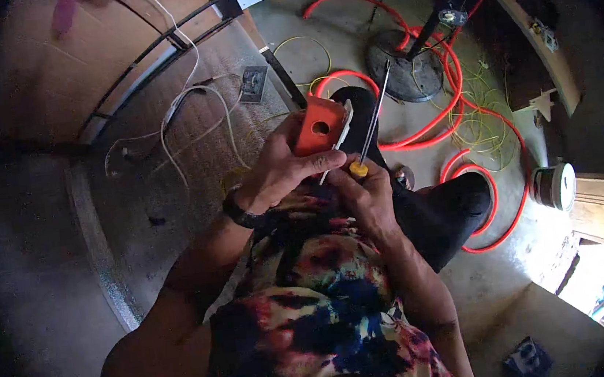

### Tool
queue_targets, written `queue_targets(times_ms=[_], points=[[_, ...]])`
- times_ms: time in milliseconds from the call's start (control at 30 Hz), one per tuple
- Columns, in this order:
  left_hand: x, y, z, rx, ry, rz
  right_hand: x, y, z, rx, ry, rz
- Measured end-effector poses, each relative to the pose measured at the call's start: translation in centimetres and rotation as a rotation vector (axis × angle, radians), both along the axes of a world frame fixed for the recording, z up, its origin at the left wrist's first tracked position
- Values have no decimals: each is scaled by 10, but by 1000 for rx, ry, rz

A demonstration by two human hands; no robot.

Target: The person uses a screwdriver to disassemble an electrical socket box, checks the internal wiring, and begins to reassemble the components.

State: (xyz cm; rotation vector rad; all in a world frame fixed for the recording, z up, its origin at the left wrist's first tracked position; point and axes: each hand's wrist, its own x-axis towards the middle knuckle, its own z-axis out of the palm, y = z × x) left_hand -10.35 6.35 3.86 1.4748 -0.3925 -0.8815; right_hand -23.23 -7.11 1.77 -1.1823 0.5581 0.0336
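Note:
My left hand (279, 163) is closed around an orange box (308, 141) with a round hole in its side, like an electrical wall box. Along the box's right edge runs a thin white plate (345, 126), tilted; my left thumb reaches across near its lower part. My right hand (370, 194) grips a screwdriver (375, 118) by its yellow handle, the long metal shaft pointing up and away from me. Both hands are close together above my lap. How the right fingertips meet the plate is hidden.
Orange flexible conduit (429, 135) and thin yellow wire (484, 136) lie coiled on the floor ahead. A stand with a round black base (408, 78) rises there. White cables (224, 112) and a grey plate (254, 84) rest at left. A white bucket (553, 186) is at right.

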Motion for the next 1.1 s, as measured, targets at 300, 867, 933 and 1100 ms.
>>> queue_targets(times_ms=[300,867,933,1100], points=[[-2,-7,7,-26,-141,100,4,2,-8,85,-53,-1],[-10,-20,0,-38,-31,76,-1,-6,-27,20,-182,-85],[-4,-10,-16,-17,29,107,0,-3,-29,23,-139,-37],[-4,-16,-6,-25,-8,47,-1,-7,-32,22,-241,-35]])
